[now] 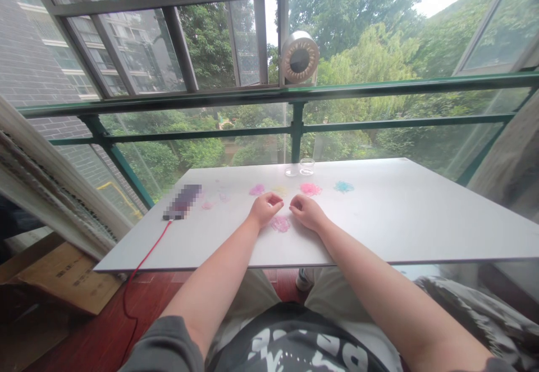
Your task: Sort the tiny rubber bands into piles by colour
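My left hand [266,207] rests on the white table [379,215] with its fingers curled and pinched together. Facing it across a small gap, my right hand [308,210] is curled too, thumb and finger pressed together. Whatever either one holds is too small to make out. Just below and between them lies a mixed pink pile [281,224] of tiny, thin pieces, perhaps small loops. Beyond the hands are a purple pile [256,189], a pale yellow pile [279,191] partly behind my left fingers, a bright pink pile [310,188] and a blue pile [343,186].
Two small clear round containers [307,166] stand by the table's far edge. Left lie faint pink pieces [208,205] and a blurred-out dark device [183,201] with a red cable [147,254]. A round fan-like device [300,58] sits above the green railing [236,100].
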`<control>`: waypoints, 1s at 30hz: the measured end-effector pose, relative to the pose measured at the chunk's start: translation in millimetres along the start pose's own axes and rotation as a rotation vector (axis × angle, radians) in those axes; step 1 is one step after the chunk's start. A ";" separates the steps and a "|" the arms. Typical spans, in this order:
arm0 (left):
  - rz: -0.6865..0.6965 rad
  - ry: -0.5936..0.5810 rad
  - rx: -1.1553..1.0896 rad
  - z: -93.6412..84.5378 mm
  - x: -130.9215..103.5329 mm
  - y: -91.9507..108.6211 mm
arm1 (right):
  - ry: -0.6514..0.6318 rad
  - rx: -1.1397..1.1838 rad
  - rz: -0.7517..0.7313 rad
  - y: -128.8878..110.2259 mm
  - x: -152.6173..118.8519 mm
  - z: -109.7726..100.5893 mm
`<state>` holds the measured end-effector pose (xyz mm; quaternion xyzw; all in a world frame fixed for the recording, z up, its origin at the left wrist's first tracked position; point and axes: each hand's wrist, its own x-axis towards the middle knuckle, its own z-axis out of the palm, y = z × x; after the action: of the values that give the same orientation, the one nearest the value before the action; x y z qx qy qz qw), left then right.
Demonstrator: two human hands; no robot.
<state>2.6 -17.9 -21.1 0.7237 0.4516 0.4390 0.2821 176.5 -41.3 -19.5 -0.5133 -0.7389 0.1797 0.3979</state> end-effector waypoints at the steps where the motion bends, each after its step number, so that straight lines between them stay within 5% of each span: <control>1: 0.001 -0.002 -0.002 0.0 0.0 0.2 | -0.004 -0.001 0.001 -0.4 -0.1 -0.2; 30: 0.017 -0.139 -0.020 -1.5 -2.5 3.5 | -0.061 0.087 -0.027 2.0 0.7 0.7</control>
<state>2.2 -21.7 -18.5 0.7532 0.4204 0.3948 0.3163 177.2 -39.7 -21.1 -0.4799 -0.7490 0.2219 0.3993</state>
